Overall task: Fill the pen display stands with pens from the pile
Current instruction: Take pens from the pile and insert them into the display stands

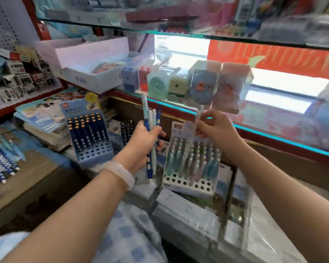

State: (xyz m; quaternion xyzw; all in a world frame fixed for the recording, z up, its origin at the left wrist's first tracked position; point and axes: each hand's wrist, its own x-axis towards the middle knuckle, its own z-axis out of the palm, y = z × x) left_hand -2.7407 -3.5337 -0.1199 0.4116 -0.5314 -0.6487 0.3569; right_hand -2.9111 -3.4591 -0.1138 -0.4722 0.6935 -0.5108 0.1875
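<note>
Left hand (142,143) grips a bunch of pens (152,130), fingers (160,134) curled round the barrels mid-length, pens upright, tips down, caps up. Bunch mixes dark blue spotted and pale blue/white pens. White bangle (122,172) on the left wrist.

Right hand (215,128) pinches one pale pen (199,115) between thumb and fingertips, pen near upright, held above the right display stand (190,162). Other fingers curled in.

Right display stand is mostly full of pastel pens, with bare holes along the front rows. Left display stand (88,133) holds dark blue pens in the back rows; front holes are bare. Both stands sit between the hands and the glass shelf (273,137).

Pile of pens (2,164) lies far left on the bench (36,168), dark blue spotted and light blue, well apart from both hands. Stack of notebooks (44,118) sits behind the left stand. Picture is blurred, so pen count in the hand is unclear.
</note>
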